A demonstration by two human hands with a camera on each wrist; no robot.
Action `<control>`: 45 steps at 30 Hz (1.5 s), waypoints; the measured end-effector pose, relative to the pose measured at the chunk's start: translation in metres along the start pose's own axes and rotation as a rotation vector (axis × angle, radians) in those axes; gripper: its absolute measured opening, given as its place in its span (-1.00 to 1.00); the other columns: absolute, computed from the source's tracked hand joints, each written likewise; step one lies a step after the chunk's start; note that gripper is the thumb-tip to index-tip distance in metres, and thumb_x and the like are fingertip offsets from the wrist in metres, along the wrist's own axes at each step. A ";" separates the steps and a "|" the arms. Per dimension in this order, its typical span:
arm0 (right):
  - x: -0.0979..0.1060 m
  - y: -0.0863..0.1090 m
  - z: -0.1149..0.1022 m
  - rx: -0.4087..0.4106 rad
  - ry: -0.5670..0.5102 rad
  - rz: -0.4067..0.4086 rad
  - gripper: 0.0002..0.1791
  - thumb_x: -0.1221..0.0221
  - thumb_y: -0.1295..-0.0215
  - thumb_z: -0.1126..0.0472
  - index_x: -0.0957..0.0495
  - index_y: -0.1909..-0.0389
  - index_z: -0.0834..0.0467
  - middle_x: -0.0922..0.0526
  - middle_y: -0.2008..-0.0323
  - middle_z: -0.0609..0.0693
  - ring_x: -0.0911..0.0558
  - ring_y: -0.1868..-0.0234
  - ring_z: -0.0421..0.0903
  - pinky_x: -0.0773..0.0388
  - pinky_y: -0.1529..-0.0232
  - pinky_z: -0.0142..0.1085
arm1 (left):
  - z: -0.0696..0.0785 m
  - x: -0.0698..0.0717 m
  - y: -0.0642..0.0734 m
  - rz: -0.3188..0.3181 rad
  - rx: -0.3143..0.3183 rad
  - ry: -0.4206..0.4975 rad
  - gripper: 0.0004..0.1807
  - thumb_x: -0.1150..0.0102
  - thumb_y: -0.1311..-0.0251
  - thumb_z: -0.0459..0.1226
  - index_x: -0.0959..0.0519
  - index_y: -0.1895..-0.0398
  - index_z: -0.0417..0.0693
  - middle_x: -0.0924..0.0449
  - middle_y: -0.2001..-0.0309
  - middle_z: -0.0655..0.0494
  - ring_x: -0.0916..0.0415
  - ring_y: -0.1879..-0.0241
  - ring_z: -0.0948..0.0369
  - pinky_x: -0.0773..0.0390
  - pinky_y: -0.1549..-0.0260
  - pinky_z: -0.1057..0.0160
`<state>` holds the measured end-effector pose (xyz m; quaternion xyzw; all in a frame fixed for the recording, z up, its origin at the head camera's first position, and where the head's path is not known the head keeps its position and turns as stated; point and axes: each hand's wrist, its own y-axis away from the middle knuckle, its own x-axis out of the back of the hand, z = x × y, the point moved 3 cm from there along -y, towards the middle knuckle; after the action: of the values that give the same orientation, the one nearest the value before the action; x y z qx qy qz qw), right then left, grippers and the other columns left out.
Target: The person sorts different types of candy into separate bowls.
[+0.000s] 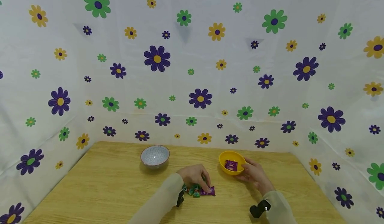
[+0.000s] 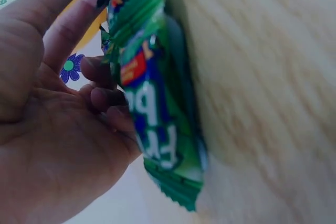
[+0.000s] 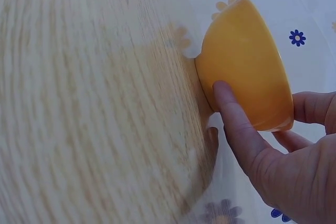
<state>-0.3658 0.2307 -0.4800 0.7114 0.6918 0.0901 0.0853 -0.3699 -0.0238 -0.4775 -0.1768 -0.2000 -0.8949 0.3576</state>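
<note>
The left hand [image 1: 193,176] pinches 1 purple packet [image 1: 212,192], long axis lying left-to-right.

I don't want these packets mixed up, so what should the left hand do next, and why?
Probably lift the purple packet toward the yellow bowl: the left hand has its fingers on it, similar purple packets lie in that bowl, and the right hand holds the bowl.
</note>
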 end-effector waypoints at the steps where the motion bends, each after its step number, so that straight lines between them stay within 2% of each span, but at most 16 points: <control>1: -0.001 0.000 0.000 -0.002 -0.001 -0.001 -0.38 0.08 -0.50 0.29 -0.03 -0.51 0.24 -0.14 -0.41 0.42 -0.32 -0.32 0.33 -0.60 -0.04 0.01 | 0.000 -0.001 0.000 0.006 0.001 -0.012 -0.94 -0.46 0.02 -0.43 -0.73 0.46 -0.23 -0.67 0.31 0.13 -0.44 0.26 0.24 -0.52 0.28 0.32; 8: -0.001 0.000 0.003 -0.005 -0.012 -0.004 -0.39 0.11 -0.50 0.29 -0.01 -0.51 0.25 -0.12 -0.41 0.43 -0.29 -0.34 0.35 -0.60 -0.03 0.03 | 0.001 -0.005 -0.002 0.025 0.005 -0.141 -0.94 -0.47 0.02 -0.40 -0.74 0.51 -0.14 -0.64 0.36 0.21 -0.46 0.33 0.27 -0.51 0.34 0.34; 14: -0.001 -0.002 0.003 -0.018 -0.005 0.004 -0.38 0.11 -0.51 0.26 -0.01 -0.52 0.24 -0.12 -0.42 0.41 -0.30 -0.35 0.36 -0.61 -0.03 -0.02 | 0.004 -0.009 -0.002 0.037 -0.025 -0.217 -0.89 -0.44 -0.02 -0.41 -0.71 0.58 -0.09 -0.63 0.47 0.21 -0.38 0.51 0.30 -0.43 0.52 0.38; 21: -0.001 0.001 0.003 -0.020 0.002 0.004 -0.38 0.10 -0.50 0.30 0.01 -0.52 0.24 -0.08 -0.43 0.43 -0.30 -0.34 0.38 -0.58 -0.06 0.02 | 0.004 -0.010 -0.002 0.051 0.006 -0.244 -0.89 -0.45 -0.04 -0.32 -0.71 0.57 -0.02 -0.64 0.46 0.23 -0.46 0.44 0.30 -0.50 0.40 0.37; 26: -0.001 0.002 0.004 -0.023 0.007 0.012 -0.38 0.11 -0.51 0.29 0.00 -0.52 0.25 -0.09 -0.43 0.43 -0.30 -0.33 0.38 -0.61 -0.04 -0.01 | 0.005 -0.011 0.000 0.039 0.001 -0.274 -0.90 -0.50 0.01 -0.24 -0.72 0.55 0.04 -0.65 0.44 0.27 -0.45 0.41 0.32 -0.50 0.34 0.37; 33: -0.003 0.000 0.000 0.005 0.010 -0.004 -0.38 0.09 -0.50 0.30 -0.01 -0.52 0.23 -0.12 -0.41 0.42 -0.33 -0.31 0.35 -0.60 -0.04 0.00 | 0.009 -0.010 0.000 0.041 -0.026 -0.357 -0.86 -0.50 0.02 -0.25 -0.68 0.57 0.06 -0.60 0.48 0.31 -0.40 0.46 0.36 -0.45 0.40 0.41; 37: -0.002 0.001 0.000 0.003 0.011 0.004 -0.39 0.10 -0.51 0.30 -0.02 -0.52 0.22 -0.14 -0.41 0.42 -0.33 -0.31 0.33 -0.59 -0.05 0.01 | 0.010 -0.011 -0.002 0.016 -0.059 -0.346 -0.84 -0.48 0.00 -0.28 -0.65 0.59 0.03 -0.57 0.51 0.31 -0.38 0.49 0.37 -0.41 0.47 0.43; 45: -0.003 0.000 0.000 0.002 0.011 0.002 -0.39 0.10 -0.50 0.29 -0.02 -0.51 0.25 -0.14 -0.40 0.45 -0.34 -0.31 0.36 -0.60 -0.04 0.02 | 0.005 -0.005 -0.004 0.053 -0.098 -0.157 -0.85 -0.46 0.00 -0.41 -0.65 0.59 -0.11 -0.57 0.55 0.23 -0.39 0.54 0.34 -0.44 0.52 0.43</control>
<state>-0.3661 0.2281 -0.4799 0.7115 0.6918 0.0935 0.0807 -0.3691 -0.0158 -0.4763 -0.2687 -0.1785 -0.8773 0.3553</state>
